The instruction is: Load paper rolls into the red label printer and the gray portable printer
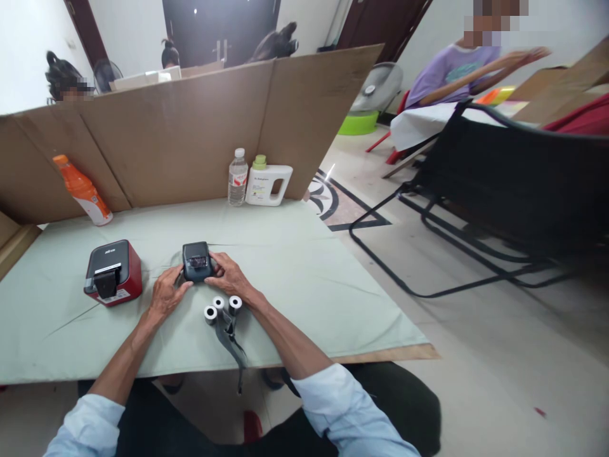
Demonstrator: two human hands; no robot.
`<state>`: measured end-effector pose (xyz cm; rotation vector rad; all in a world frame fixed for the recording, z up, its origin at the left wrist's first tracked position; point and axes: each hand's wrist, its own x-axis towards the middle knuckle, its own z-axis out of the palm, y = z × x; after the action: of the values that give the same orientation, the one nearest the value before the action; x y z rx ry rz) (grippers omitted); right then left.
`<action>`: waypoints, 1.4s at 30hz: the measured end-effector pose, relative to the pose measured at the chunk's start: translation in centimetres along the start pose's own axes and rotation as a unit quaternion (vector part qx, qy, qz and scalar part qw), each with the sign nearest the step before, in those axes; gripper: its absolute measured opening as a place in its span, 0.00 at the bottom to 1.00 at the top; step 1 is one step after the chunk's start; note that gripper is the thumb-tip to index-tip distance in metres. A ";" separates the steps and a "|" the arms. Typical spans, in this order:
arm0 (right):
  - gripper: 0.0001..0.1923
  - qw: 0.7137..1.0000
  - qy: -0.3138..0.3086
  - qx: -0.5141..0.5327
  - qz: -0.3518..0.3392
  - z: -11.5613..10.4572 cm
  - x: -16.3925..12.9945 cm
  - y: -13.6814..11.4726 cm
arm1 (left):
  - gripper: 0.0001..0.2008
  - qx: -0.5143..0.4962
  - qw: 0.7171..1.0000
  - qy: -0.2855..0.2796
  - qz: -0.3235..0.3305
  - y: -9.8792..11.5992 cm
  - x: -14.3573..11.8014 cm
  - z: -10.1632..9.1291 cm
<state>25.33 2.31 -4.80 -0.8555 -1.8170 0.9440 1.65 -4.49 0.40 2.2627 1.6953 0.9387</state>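
While both hands clasp the small dark printer [196, 261] mid-tabletop [309, 279], left hand [166, 295] at its nine o'clock, right hand [228, 274] at three, fingers gripping its sides, three paper rolls [222, 307] wait at six; loading one looks next, needing a freed hand.

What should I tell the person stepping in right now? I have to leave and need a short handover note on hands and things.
Left hand: grip on the left side of the small dark printer.
Right hand: grip on its right side.
The printer rests on the green table cover, lid apparently shut.
Three paper rolls lie just in front of it, untouched, beside a dark strap.
The red printer sits to the left, untouched.
Done: nothing visibly loaded. Left: the rolls are still outside both printers.
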 end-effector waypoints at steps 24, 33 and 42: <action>0.42 1.000 -0.007 -0.020 0.015 0.2 0.3 -0.1 | 0.05 -0.209 0.952 0.001 -0.223 -2.5 6.7 1.3; 0.44 0.999 -0.011 -0.031 0.018 0.1 0.3 -0.4 | 0.06 -0.287 0.903 -0.065 -0.312 -1.4 8.0 -0.1; 0.44 0.999 -0.008 -0.034 0.021 0.2 0.3 0.0 | 0.08 -0.309 0.875 -0.086 -0.364 -0.8 8.5 -0.6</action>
<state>25.00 2.55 -4.77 -0.9342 -1.8597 0.9228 1.98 3.37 3.74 1.1235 1.6373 0.8710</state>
